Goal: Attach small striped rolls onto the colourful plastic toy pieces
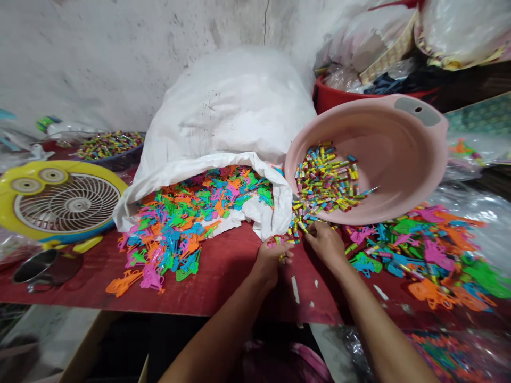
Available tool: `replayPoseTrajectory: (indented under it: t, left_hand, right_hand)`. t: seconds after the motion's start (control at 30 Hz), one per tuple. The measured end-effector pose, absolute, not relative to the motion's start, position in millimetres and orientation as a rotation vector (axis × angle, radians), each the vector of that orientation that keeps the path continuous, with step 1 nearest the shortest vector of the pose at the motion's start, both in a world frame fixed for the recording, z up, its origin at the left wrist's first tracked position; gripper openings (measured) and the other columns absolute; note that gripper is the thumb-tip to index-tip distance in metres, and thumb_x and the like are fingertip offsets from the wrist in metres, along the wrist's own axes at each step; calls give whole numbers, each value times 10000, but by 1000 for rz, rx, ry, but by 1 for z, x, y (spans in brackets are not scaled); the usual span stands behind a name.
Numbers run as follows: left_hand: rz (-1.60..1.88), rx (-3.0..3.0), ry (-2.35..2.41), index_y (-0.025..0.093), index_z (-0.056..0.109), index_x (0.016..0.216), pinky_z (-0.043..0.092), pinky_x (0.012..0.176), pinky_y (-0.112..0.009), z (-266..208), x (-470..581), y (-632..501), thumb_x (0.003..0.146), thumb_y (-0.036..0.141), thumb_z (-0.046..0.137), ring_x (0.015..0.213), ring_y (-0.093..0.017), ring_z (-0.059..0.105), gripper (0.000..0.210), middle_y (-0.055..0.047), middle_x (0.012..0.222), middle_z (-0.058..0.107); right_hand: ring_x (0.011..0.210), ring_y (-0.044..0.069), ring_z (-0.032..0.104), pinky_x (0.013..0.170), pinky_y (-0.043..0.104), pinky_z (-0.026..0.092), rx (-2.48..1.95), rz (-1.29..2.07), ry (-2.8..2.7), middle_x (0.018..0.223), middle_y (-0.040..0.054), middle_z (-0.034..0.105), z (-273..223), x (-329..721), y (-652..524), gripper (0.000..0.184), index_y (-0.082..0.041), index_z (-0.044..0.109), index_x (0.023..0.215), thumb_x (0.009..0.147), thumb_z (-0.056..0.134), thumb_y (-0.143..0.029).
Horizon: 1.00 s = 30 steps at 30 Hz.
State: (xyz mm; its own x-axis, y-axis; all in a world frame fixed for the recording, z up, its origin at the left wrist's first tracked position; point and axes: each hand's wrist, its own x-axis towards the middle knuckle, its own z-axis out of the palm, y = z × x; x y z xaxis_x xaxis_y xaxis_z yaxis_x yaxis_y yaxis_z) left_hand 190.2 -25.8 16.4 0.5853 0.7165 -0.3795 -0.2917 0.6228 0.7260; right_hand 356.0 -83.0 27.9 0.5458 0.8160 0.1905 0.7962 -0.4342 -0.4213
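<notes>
Sorting through little tubes (329, 183) with two bare hands, a person sits or stands at a red table (235, 284), seen from their own head height. The left hand (269, 260), near the middle, is curled, its fingers closed on a few of these tubes, some pink and some yellow. Just to its right, the right hand (328, 243) reaches to the near edge of a pink basin (403, 154), its fingertips at tubes spilled on the table; whether it pinches one is hard to tell.

The basin tilts toward the hands, and a large heap of loose tubes lies at its left end. Behind the left hand, a bulging white sack (231, 101) opens toward the viewer, pouring out bright plastic shapes (171, 223) with no tubes visible among them. On the right, a second pile of shapes (435, 250) has tubes mixed in; whether they are joined cannot be made out.

Judging by the heaps, that right pile is the part already handled, while much is left in basin and sack. On the far left, a dark bowl (130, 158) holds more tubes, behind a yellow fan (114, 186) and a metal cup (43, 270).
</notes>
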Motion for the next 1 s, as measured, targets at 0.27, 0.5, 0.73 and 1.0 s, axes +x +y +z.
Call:
replayPoseTrajectory:
  t: [0.27, 0.5, 0.73, 1.0]
  left_hand:
    - [792, 681, 761, 129, 604, 891, 485, 615, -242, 17, 196, -36, 528, 283, 873, 624, -128, 600, 478, -17, 721, 638]
    - [765, 750, 837, 132, 580, 910, 404, 458, -225, 18, 179, -27, 583, 270, 800, 453, -107, 513, 417, 14, 587, 589]
    - [731, 761, 838, 108, 612, 905, 447, 483, -228, 18, 182, -33, 604, 267, 802, 538, -137, 585, 389, -23, 651, 621]
    - [800, 655, 769, 122, 600, 847, 467, 562, -240, 16, 187, -35, 562, 269, 822, 607, -143, 599, 389, -31, 721, 642]
  right_hand:
    - [660, 166, 555, 618, 264, 425, -1862, 331, -1370, 714, 18, 586, 20, 293, -111, 160, -198, 545, 742, 870, 494, -281]
    - [983, 243, 558, 846, 338, 442, -2147, 32, -1685, 1011, 101, 575, 16, 323, -122, 313, -176, 626, 1145, 903, 428, -167]
    - [842, 214, 548, 677, 285, 404, -2350, 21, -1547, 922, 74, 550, 18, 324, -107, 93, -191, 598, 881, 893, 512, -224]
    - [771, 183, 541, 691, 274, 424, -1820, 373, -1530, 817, 39, 555, 24, 296, -106, 154, -186, 607, 838, 900, 476, -237]
